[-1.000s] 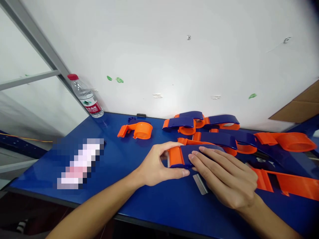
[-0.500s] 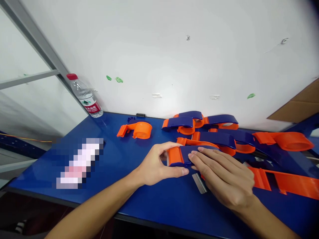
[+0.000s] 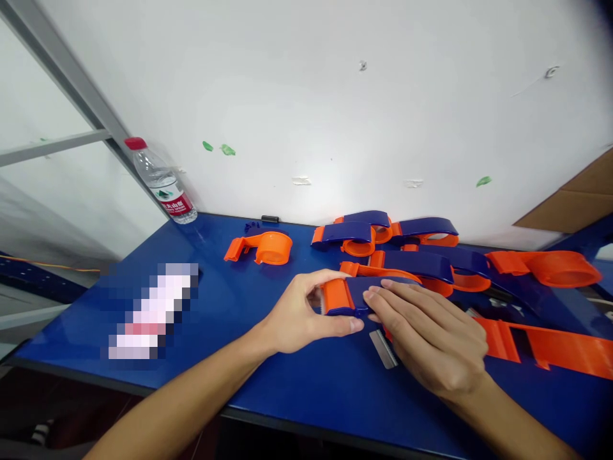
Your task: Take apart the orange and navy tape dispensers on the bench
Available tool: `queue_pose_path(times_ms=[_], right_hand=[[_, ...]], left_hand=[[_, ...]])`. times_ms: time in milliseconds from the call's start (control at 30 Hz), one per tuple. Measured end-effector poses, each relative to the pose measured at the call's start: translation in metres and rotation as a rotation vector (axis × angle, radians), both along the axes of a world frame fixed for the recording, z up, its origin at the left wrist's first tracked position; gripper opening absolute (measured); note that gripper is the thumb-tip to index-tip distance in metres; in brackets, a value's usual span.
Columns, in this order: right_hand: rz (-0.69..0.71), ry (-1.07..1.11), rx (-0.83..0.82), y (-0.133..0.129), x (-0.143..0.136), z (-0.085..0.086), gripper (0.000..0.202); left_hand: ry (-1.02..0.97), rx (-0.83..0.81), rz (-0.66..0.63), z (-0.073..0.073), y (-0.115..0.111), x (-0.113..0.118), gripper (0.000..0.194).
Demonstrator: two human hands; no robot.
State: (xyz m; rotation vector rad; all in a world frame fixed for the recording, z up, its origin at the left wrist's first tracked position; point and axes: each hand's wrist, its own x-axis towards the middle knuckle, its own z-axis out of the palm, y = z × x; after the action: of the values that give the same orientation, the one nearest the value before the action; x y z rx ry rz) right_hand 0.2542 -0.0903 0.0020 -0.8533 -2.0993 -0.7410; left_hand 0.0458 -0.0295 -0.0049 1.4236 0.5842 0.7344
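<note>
So on the far left there's a water bottle [image 3: 165, 185] with a red cap, standing at the back of the blue table [image 3: 258, 326] by the wall. In front of it lies something pixelated [image 3: 153, 310], can't tell what. Next along is a loose orange plastic piece [image 3: 274, 248] with a round end, and a little black object [image 3: 270, 219] behind it against the wall.

Then the left hand [image 3: 301, 314]: thumb on the near side and fingers on the far side, pinching the orange, toothed end of a blue and orange tape dispenser [image 3: 338, 297]. That dispenser sits between both hands, in front of the others. The right hand [image 3: 433, 338] is laid over its blue top, fingers stretched out flat together and gripping the body; can't see where that thumb is.

A small metal plate [image 3: 384, 349] lies just beside the right hand. Behind are more dispensers [image 3: 426, 228] bunched together, and over on the right, more orange parts [image 3: 569, 345].
</note>
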Motion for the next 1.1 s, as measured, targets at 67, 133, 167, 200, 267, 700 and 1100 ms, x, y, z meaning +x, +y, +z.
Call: queue_pose_path(times_ms=[67,133,167,200,267,700,1100], right_hand=[[0.003,0.003,-0.011,0.0,0.0,-0.001,0.02],[0.006,-0.002,-0.016,0.0,0.001,-0.001,0.021],[0.006,-0.005,-0.018,0.0,0.001,-0.002,0.021],[0.005,-0.006,-0.02,0.0,0.001,-0.002,0.021],[0.002,0.0,-0.031,0.0,0.001,-0.004,0.021],[-0.009,0.024,-0.042,0.001,0.0,-0.003,0.02],[-0.072,-0.073,-0.147,-0.008,0.002,0.01,0.023]], left_hand=[[-0.003,-0.011,0.005,0.001,-0.001,0.0,0.041],[-0.009,-0.022,0.007,0.001,-0.001,0.0,0.042],[-0.011,-0.027,0.005,0.001,-0.001,0.001,0.042],[-0.011,-0.031,0.004,0.001,-0.001,0.001,0.042],[-0.006,-0.036,0.005,0.001,0.0,0.001,0.041],[0.028,-0.038,0.026,0.002,0.001,0.001,0.04],[0.119,0.012,0.004,0.005,0.001,-0.002,0.035]])
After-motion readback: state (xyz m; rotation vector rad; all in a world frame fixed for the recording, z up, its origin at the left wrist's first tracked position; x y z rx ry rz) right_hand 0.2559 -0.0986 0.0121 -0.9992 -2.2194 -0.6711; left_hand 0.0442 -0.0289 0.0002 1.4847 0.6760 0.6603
